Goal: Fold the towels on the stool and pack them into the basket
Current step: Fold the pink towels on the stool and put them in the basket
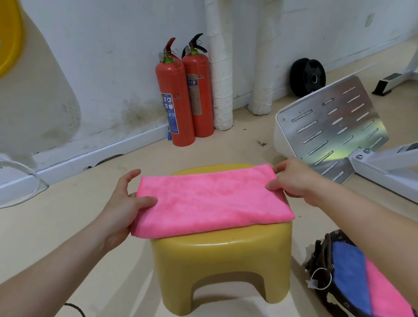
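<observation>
Pink towel (212,200) on stool (220,263), extinguishers (185,94) behind, basket (324,260) right

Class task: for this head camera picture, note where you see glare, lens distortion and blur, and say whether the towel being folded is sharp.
Head view: glare with a greenish sheen on the slotted metal plate; wide-angle bending curves the baseboard and stretches both forearms; an orange blur at the upper right edge; the pink towel on the yellow stool is evenly lit and fairly sharp.
</observation>
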`<state>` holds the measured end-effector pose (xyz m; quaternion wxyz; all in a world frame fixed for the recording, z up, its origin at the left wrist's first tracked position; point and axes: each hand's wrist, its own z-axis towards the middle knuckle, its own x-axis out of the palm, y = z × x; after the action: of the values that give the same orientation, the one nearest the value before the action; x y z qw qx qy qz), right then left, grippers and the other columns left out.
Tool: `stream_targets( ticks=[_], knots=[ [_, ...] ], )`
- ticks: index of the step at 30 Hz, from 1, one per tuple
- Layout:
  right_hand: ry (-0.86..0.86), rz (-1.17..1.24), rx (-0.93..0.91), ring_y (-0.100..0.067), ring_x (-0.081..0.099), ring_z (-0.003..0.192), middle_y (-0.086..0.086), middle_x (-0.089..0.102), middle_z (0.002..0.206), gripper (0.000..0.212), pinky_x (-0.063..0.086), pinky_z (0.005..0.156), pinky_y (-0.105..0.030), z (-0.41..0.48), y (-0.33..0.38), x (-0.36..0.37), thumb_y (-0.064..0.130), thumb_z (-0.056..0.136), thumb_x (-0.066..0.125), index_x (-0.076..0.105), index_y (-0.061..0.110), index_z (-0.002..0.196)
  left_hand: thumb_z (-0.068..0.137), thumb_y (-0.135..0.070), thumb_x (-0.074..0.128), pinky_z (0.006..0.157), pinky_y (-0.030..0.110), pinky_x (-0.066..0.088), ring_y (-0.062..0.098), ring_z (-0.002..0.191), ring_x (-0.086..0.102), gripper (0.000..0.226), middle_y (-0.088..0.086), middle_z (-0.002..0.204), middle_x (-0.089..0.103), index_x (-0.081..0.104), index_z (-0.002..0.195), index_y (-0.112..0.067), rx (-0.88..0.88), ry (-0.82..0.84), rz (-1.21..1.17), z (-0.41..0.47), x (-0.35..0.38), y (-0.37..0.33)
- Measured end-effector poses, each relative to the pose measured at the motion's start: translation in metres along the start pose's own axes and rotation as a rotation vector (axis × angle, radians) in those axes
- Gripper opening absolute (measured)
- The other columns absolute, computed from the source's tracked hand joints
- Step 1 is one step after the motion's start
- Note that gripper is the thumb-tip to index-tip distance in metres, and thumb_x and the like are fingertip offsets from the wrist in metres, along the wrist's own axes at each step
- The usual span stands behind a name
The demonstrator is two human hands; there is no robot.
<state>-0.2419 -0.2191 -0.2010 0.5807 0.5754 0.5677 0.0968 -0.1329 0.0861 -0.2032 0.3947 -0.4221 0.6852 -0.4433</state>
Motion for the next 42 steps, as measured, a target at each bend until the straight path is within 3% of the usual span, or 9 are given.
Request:
stream_targets(
  ticks=[5,9,14,17,21,24,28,36,42],
  knots=[
    [0.069,-0.053,0.036,-0.015,0.035,0.047,-0.004,0.046,0.067,0.017,0.027,0.04,-0.019,-0.007,0.001,-0.005,0.004,0.074,0.073,0.058,0.011,0.08,0.072,0.005,0.06,0.072,0.038,0.052,0.029,0.082,0.066,0.054,0.014,0.105,0.07,0.057,0.123,-0.013,-0.063,-0.011,-0.04,0.004,0.001,-0.007],
    [-0.116,-0.398,-0.243,-0.026,0.044,0.12,-0.008,0.042,0.131,0.084,0.04,0.101,-0.036,-0.017,0.01,0.002,0.045,0.064,0.08,0.039,0.026,0.134,0.086,-0.012,0.062,0.065,0.033,0.053,0.024,0.082,0.064,0.051,0.004,0.107,0.063,0.047,0.129,-0.037,-0.011,-0.044,-0.002,-0.003,0.007,-0.023],
    [0.178,-0.606,-0.678,-0.015,0.012,0.146,0.004,0.009,0.159,0.112,0.022,0.116,-0.044,-0.076,0.042,0.048,0.07,0.063,0.068,0.005,0.036,0.148,0.092,-0.004,0.047,0.05,0.021,0.051,0.013,0.064,0.061,0.038,0.005,0.091,0.063,0.064,0.112,-0.03,0.144,0.108,-0.229,-0.022,0.023,-0.061],
    [0.071,-0.446,-0.795,-0.018,0.041,0.131,0.002,0.039,0.146,0.088,0.041,0.1,-0.041,-0.088,0.039,0.079,0.045,0.074,0.07,0.02,0.031,0.145,0.087,0.005,0.038,0.051,0.017,0.053,0.007,0.058,0.06,0.039,0.005,0.082,0.062,0.072,0.093,-0.014,0.159,0.266,-0.44,-0.039,0.034,-0.084],
    [-0.082,-0.008,-0.681,0.004,0.052,0.059,0.02,0.06,0.062,0.024,0.042,0.059,-0.022,-0.079,0.039,0.063,0.007,0.084,0.057,0.055,0.03,0.075,0.071,0.027,0.037,0.076,0.021,0.055,0.015,0.081,0.07,0.056,0.007,0.089,0.07,0.067,0.104,-0.008,0.422,0.428,-0.292,-0.056,0.034,-0.099],
    [0.152,0.058,-0.528,0.004,0.056,0.066,0.008,0.07,0.075,0.01,0.046,0.069,-0.026,-0.076,0.047,0.034,0.004,0.084,0.061,0.068,0.011,0.083,0.069,0.017,0.063,0.079,0.013,0.048,-0.002,0.085,0.064,0.057,-0.005,0.094,0.07,0.071,0.097,-0.033,0.717,0.148,0.229,-0.056,0.031,-0.097],
    [0.62,0.27,-0.358,-0.019,0.066,0.085,-0.013,0.071,0.096,0.016,0.054,0.077,-0.029,-0.075,0.049,-0.008,0.0,0.084,0.064,0.07,0.01,0.094,0.071,-0.001,0.069,0.059,0.004,0.036,-0.007,0.071,0.047,0.04,-0.006,0.088,0.049,0.065,0.072,-0.041,0.849,-0.198,0.315,-0.056,0.032,-0.1],
    [0.786,0.075,0.016,-0.014,0.068,0.056,-0.009,0.072,0.073,0.024,0.057,0.056,-0.024,-0.051,0.0,-0.028,0.013,0.071,0.079,0.07,-0.001,0.089,0.086,-0.018,0.066,0.077,0.048,0.053,0.023,0.076,0.061,0.006,0.008,0.083,0.07,0.069,0.082,-0.013,0.215,-0.046,0.197,-0.01,0.013,-0.051],
    [0.278,0.161,0.114,-0.016,0.054,0.059,-0.002,0.058,0.063,0.016,0.05,0.061,-0.027,-0.037,-0.006,-0.018,0.012,0.086,0.067,0.058,0.015,0.072,0.094,-0.013,0.054,0.066,0.031,0.045,0.025,0.077,0.056,0.018,0.012,0.092,0.063,0.064,0.108,-0.007,0.021,-0.059,0.327,0.014,0.001,-0.005]
  ],
)
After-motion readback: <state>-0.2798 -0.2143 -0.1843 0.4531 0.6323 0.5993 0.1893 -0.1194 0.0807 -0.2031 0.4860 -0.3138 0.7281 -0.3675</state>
